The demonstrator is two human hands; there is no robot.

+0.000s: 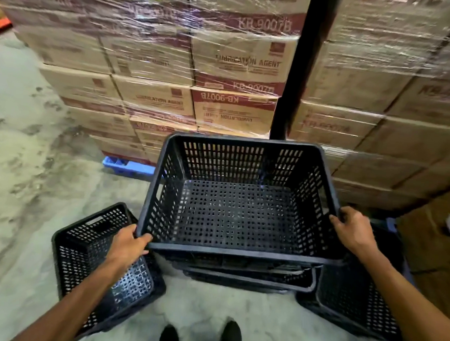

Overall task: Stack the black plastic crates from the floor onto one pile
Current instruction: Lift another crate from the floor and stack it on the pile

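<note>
A black perforated plastic crate (pixel 239 211) sits on top of a pile of nested black crates (pixel 250 277) in the middle of the floor. My left hand (pixel 129 246) grips the top crate's near left corner rim. My right hand (pixel 353 229) grips its right rim. Another black crate (pixel 88 257) stands on the floor at the lower left, partly behind my left forearm. A further black crate (pixel 354 300) stands on the floor at the lower right, under my right forearm.
Shrink-wrapped stacks of cardboard boxes (pixel 222 76) fill the background right behind the pile. A black upright post (pixel 296 70) rises behind the crate. A blue pallet (pixel 127 165) shows under the boxes. My shoes (pixel 200 335) stand on the stained concrete floor (pixel 28 150).
</note>
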